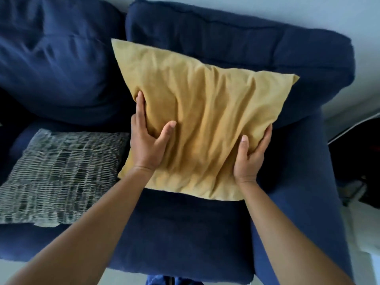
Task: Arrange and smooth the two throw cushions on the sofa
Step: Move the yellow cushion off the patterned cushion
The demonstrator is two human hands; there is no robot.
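A mustard-yellow cushion (205,112), wrinkled, stands tilted against the right back pillow of the dark blue sofa (185,233). My left hand (149,140) grips its left edge, thumb across the front. My right hand (251,155) grips its lower right side, fingers curled behind it. A grey woven cushion (59,173) lies flat on the left seat, touching the yellow cushion's lower left corner.
The sofa's right armrest (304,182) runs alongside my right forearm. The left back pillow (53,64) is slumped and creased. A pale wall (308,11) is behind the sofa. Dark objects (362,157) sit on the floor to the right.
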